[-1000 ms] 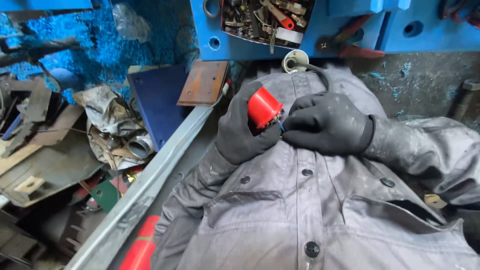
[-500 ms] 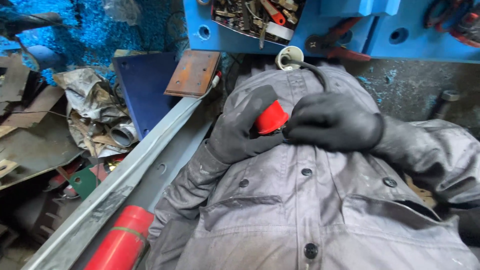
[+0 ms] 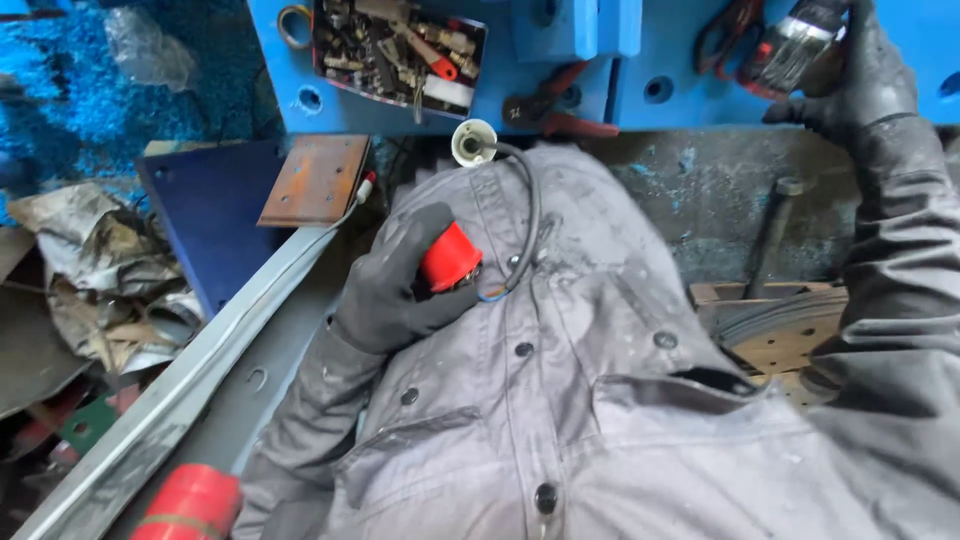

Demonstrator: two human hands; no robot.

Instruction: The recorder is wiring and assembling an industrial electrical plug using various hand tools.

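Note:
My left hand (image 3: 395,290), in a black glove, grips a small red cylindrical part (image 3: 450,258) against my grey jacket. A black cable (image 3: 530,215) runs from the red part up to a white socket (image 3: 472,142) lying on the jacket near the blue bench. My right hand (image 3: 850,75), also gloved, is raised to the upper right on the blue bench (image 3: 590,60) and closes around a silvery metal tool (image 3: 795,50) with red handles beside it.
An open box of small metal fittings (image 3: 395,50) sits on the bench. Red-handled pliers (image 3: 560,100) lie next to it. A rusty plate (image 3: 315,180), a dark blue panel (image 3: 205,215), scrap metal, a grey metal rail (image 3: 190,390) and a red cylinder (image 3: 190,500) are to the left.
My right hand has left the red part and reached up right to the bench, taking hold of the metal tool. My left hand still holds the red part. The view has tilted upward.

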